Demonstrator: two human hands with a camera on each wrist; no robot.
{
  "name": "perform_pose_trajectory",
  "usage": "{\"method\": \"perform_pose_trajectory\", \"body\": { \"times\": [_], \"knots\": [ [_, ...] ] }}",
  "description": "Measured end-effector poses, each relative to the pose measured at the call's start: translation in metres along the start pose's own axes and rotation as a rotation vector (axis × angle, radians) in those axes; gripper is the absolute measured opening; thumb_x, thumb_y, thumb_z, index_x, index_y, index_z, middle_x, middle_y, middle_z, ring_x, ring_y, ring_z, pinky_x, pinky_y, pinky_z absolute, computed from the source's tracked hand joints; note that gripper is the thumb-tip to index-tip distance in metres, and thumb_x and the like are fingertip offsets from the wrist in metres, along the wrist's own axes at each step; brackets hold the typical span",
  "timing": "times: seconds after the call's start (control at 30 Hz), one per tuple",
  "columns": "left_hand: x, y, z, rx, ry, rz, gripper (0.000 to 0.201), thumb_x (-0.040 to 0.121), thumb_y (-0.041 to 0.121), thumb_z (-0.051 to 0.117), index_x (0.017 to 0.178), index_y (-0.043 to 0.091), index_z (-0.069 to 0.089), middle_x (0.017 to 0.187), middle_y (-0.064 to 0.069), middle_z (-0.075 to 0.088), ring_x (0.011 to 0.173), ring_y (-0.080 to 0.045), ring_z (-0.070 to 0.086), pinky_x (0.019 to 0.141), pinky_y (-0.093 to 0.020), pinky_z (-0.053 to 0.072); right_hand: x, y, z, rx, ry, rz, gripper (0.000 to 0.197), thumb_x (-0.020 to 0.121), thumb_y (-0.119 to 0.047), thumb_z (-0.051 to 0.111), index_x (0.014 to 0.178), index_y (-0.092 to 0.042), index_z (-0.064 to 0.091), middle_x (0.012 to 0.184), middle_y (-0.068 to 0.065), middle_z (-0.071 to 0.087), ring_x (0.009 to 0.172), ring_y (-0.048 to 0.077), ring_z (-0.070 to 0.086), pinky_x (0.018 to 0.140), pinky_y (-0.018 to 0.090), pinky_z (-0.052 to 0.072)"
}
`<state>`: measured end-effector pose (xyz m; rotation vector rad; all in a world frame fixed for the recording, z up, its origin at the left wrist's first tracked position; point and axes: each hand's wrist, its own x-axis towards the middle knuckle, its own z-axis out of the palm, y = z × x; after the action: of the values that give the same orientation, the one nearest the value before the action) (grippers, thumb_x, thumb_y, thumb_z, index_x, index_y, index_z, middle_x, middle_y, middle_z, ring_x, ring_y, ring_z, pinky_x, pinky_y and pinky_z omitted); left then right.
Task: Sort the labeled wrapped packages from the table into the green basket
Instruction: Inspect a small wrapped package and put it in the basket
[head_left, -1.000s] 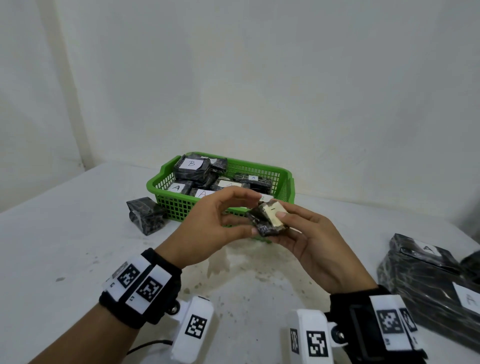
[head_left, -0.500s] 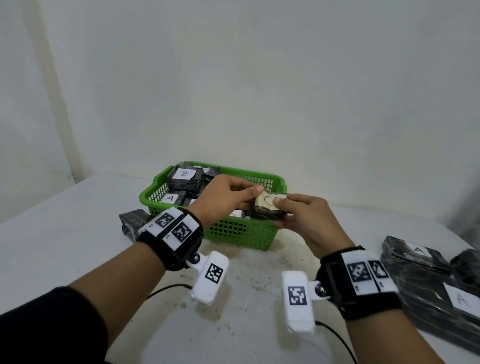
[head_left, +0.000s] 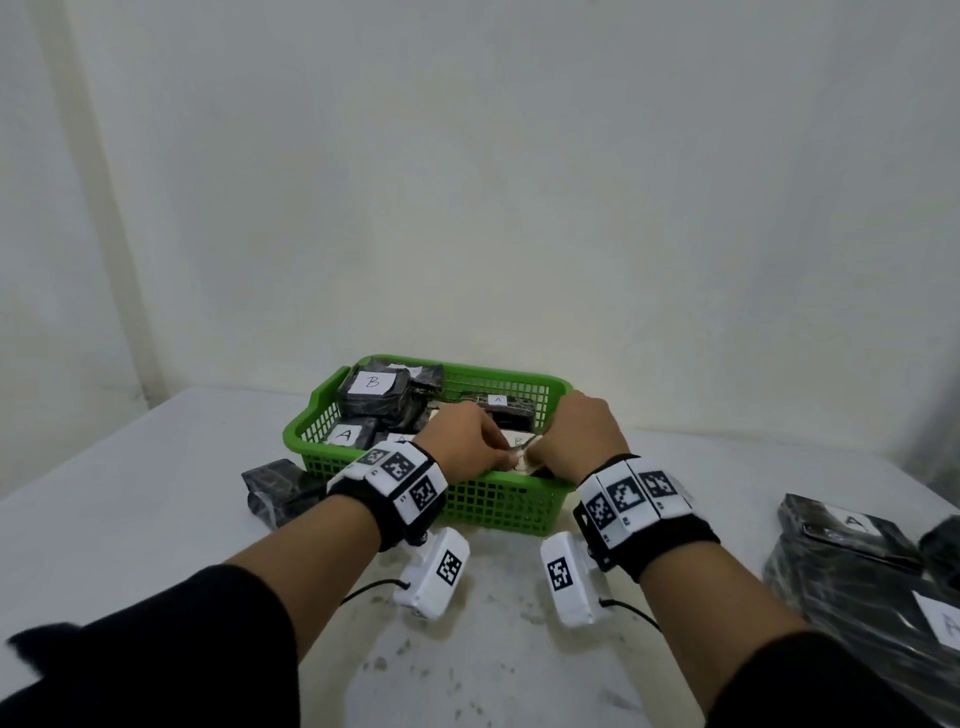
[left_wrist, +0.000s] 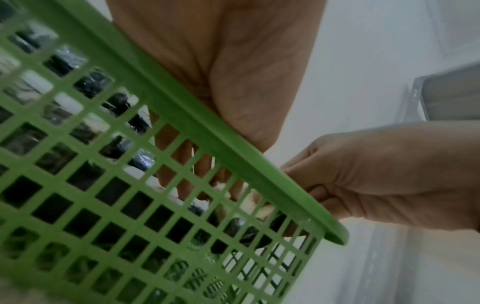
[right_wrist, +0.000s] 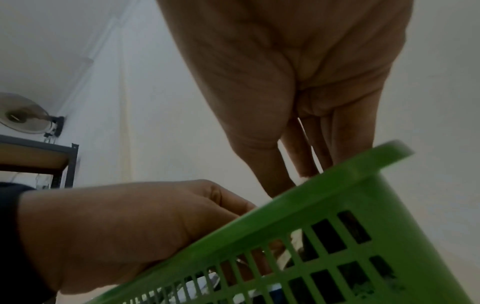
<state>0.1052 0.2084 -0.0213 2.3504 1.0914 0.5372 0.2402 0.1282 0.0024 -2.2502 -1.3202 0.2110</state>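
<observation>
The green basket (head_left: 498, 501) stands mid-table with several black wrapped packages inside, one labelled B (head_left: 371, 387) and one labelled A (head_left: 345, 435). My left hand (head_left: 498, 456) and right hand (head_left: 537, 453) reach over its front rim and pinch a small wrapped package (head_left: 518, 448) low inside the front right corner. Only its white label shows between the fingers. In the left wrist view the left fingers (left_wrist: 197, 185) show through the basket mesh (left_wrist: 182, 109). The right wrist view has the right fingers (right_wrist: 293, 181) dipping behind the rim (right_wrist: 337, 185).
One black package (head_left: 275, 483) lies on the white table (head_left: 156, 519) just left of the basket. A stack of large packages labelled A (head_left: 857, 566) sits at the right edge. A wall stands close behind the basket. A shelf (right_wrist: 33, 156) shows in the right wrist view.
Both hands have carried the small package forward from above the table, over the front rim and down into the basket.
</observation>
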Motion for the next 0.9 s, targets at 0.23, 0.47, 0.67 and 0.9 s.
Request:
{"method": "perform_pose_trajectory", "body": {
  "times": [0.23,0.47,0.67,0.9],
  "knots": [
    [0.011,-0.005,0.001,0.01,-0.051,-0.071,0.018,0.083,0.018,0.086,0.101,0.018,0.084,0.106,0.0,0.079,0.102,-0.014,0.071,0.094,-0.028,0.057,0.009,-0.01,0.006,-0.181,-0.189,0.012,0.034,0.087,-0.021,0.082,0.073,-0.01,0.053,0.08,0.006,0.06,0.083,0.025,0.062,0.047,0.025,0.038],
    [0.018,-0.003,0.004,0.101,-0.079,-0.082,0.014,0.088,0.019,0.08,0.1,0.015,0.085,0.106,-0.005,0.08,0.101,-0.019,0.071,0.09,-0.032,0.059,0.008,-0.015,0.011,-0.33,-0.178,-0.091,0.013,0.098,-0.015,0.066,0.092,-0.004,0.061,0.106,0.014,0.066,0.091,0.028,0.06,0.071,0.027,0.044],
    [0.025,0.0,0.007,0.192,-0.13,-0.09,0.019,0.089,0.023,0.078,0.104,0.013,0.083,0.107,-0.008,0.079,0.101,-0.023,0.071,0.092,-0.038,0.06,0.009,-0.016,0.007,-0.402,-0.222,-0.101,0.03,0.098,-0.013,0.064,0.073,-0.01,0.047,0.075,0.004,0.048,0.086,0.026,0.055,0.055,0.026,0.04],
    [0.029,0.001,0.011,0.283,-0.161,-0.046,0.023,0.095,0.026,0.07,0.109,0.012,0.081,0.108,-0.008,0.078,0.099,-0.026,0.071,0.088,-0.037,0.06,-0.002,-0.003,0.007,-0.175,-0.089,-0.186,0.007,0.09,-0.007,0.071,0.09,-0.001,0.074,0.091,0.012,0.073,0.088,0.025,0.07,0.07,0.029,0.058]
  ]
}}
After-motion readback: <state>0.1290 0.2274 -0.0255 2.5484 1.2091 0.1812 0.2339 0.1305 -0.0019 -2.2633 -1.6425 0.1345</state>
